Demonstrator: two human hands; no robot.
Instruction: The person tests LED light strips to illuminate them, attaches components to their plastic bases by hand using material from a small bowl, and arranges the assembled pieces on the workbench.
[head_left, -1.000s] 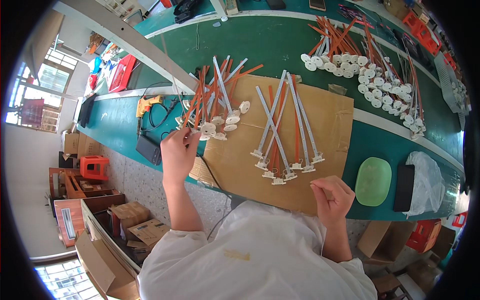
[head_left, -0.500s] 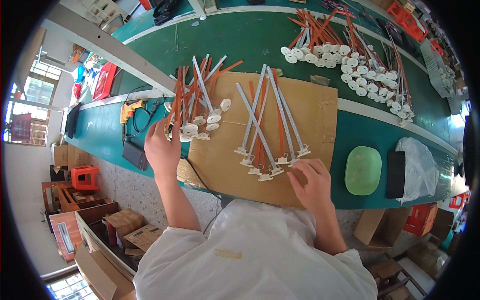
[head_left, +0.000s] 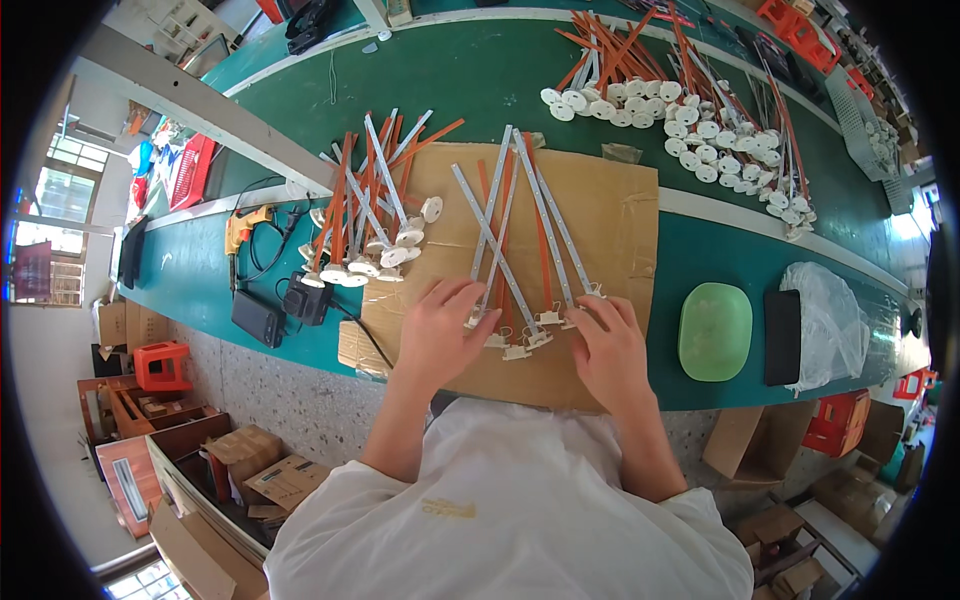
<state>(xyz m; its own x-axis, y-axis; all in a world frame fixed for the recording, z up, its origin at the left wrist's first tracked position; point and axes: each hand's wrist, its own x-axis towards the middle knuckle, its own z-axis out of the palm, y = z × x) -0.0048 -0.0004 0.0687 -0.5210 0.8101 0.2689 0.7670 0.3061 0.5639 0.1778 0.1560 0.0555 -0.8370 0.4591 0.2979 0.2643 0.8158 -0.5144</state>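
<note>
Several strips lie fanned out on a cardboard sheet [head_left: 420, 350], some silver with dots, like this silver strip [head_left: 555, 225], others orange, like this orange strip [head_left: 545, 265]. White plastic end pieces, such as this white end piece [head_left: 517, 352], sit at their near ends. My left hand [head_left: 437, 328] is over the left side of the fan, thumb and fingers apart around an end piece. On the right side, my right hand [head_left: 610, 350] has its fingertips by another end piece, fingers loosely bent and apart. Neither hand visibly grips a strip; the fingertips partly hide the pieces there.
At left lies a pile of strips with white discs [head_left: 375, 205]; a larger pile of strips with discs [head_left: 715, 130] is at the far right. A yellow corded tool [head_left: 240, 230] and black adapters [head_left: 300, 298] lie left. A green bowl [head_left: 714, 332] and clear plastic bag [head_left: 825, 325] stand right.
My left hand has left the disc pile and moved right to the fanned strips. My right hand stays close to the right end pieces. The whole view has shifted slightly.
</note>
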